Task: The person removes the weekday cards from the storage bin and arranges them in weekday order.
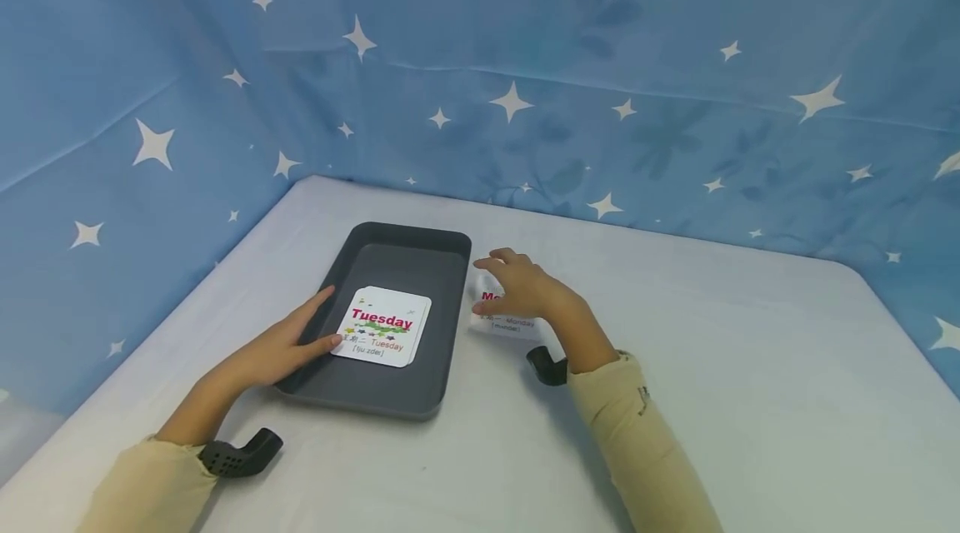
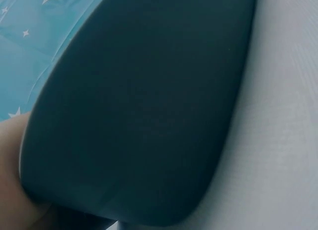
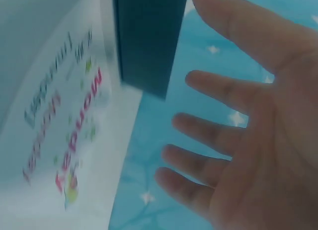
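Observation:
A dark grey tray lies on the white table. In it is a white square card printed "Tuesday", with another card's edge showing under it. My left hand lies at the tray's left side, thumb tip overlapping the Tuesday card's lower corner and a straight finger along the wall. The left wrist view is mostly filled by the tray. Just right of the tray, a white card printed "Monday" is partly hidden by my right hand. That hand hovers over it, fingers spread in the right wrist view and nothing between them.
White cloth covers the table, which stretches far to the right. A blue curtain with white stars hangs behind and along the left side. A black wrist-worn device is on the left arm, another on the right.

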Demonstrator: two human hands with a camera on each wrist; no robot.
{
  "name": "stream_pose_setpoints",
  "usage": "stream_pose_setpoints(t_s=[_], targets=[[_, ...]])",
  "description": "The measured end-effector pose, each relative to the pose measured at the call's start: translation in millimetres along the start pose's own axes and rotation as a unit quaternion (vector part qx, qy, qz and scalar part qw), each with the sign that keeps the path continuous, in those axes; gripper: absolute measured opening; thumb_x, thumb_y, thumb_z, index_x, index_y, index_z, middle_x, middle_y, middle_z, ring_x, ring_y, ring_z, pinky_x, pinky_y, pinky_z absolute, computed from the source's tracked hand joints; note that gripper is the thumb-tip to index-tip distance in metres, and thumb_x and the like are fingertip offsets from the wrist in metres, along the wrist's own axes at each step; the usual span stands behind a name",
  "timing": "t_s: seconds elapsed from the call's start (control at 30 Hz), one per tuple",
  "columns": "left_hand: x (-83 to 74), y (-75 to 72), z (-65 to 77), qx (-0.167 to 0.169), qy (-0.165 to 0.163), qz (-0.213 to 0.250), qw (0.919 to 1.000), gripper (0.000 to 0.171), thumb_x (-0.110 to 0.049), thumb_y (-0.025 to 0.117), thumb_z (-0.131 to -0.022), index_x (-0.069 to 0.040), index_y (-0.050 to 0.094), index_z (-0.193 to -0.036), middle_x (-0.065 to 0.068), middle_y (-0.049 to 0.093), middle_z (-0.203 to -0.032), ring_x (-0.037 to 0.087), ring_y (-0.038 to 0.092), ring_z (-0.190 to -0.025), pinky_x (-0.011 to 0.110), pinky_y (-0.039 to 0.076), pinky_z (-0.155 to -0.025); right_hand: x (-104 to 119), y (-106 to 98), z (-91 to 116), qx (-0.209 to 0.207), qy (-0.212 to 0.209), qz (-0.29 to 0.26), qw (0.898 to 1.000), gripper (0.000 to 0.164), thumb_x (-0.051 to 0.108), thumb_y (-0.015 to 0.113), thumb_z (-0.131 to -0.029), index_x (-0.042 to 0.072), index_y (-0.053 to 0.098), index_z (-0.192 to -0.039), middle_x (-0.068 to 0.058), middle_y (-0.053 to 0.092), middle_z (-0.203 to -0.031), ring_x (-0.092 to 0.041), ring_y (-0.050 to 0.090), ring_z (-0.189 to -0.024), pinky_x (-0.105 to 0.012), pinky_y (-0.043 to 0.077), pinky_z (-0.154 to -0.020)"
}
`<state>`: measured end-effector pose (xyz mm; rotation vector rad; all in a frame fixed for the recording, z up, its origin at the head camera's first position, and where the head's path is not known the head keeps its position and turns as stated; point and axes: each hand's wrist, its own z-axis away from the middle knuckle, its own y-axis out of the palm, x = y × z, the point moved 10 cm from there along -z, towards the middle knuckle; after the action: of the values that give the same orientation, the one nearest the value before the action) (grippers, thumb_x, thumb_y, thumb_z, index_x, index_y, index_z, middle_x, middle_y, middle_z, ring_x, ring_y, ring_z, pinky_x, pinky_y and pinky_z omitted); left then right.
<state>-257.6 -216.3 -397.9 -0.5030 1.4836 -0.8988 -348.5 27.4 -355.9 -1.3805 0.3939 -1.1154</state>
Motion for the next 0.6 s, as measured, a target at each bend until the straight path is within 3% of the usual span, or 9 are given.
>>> stream_pose_setpoints(t_s=[0.13,0.3,0.43,0.6], targets=[[0.4,-1.4,-0.8,-0.003,0.001,-0.006,1.0,0.079,-0.039,0.053,-0.09,-0.003,0.011,-0.146,0.028,0.014,-0.148,0.049,0.016,-0.133,0.064,0.018,-0.103,22,3,-3,-0.027,-0.031,0.008,0.999,0.065,0.038,0.063,-0.084,0.017,0.037,-0.14,-0.012,0.024,-0.149,-0.032,0.025,-0.136,-0.053,0.027,-0.107],[1.4,-1.1,-0.4,-0.005,-0.003,-0.009,0.9999,0.079,-0.039,0.054,-0.09,-0.001,0.012,-0.145,0.028,0.015,-0.148,0.049,0.016,-0.133,0.063,0.019,-0.104,60,15,-8,-0.05,-0.1,0.024,0.993,0.056,0.044,0.05,-0.091,0.018,0.039,-0.138,-0.012,0.029,-0.147,-0.03,0.023,-0.138,-0.052,0.024,-0.108],[-0.6,-1.2,-0.9,-0.006,-0.002,-0.006,1.0,0.078,-0.038,0.053,-0.09,0.0,0.012,-0.145,0.029,0.015,-0.148,0.049,0.017,-0.134,0.063,0.019,-0.104,85,33,-15,-0.044,-0.141,0.038,0.988,0.066,0.053,0.049,-0.088,0.018,0.033,-0.141,-0.012,0.026,-0.148,-0.03,0.018,-0.14,-0.052,0.023,-0.109],[-2.1,-2.1,-0.7,-0.006,-0.001,-0.002,1.0,0.077,-0.036,0.053,-0.091,0.001,0.013,-0.145,0.029,0.015,-0.148,0.049,0.016,-0.134,0.063,0.018,-0.104,93,50,-21,-0.017,-0.14,0.032,0.989,0.083,0.061,0.054,-0.081,0.02,0.022,-0.146,-0.01,0.019,-0.152,-0.027,0.015,-0.141,-0.051,0.022,-0.11]])
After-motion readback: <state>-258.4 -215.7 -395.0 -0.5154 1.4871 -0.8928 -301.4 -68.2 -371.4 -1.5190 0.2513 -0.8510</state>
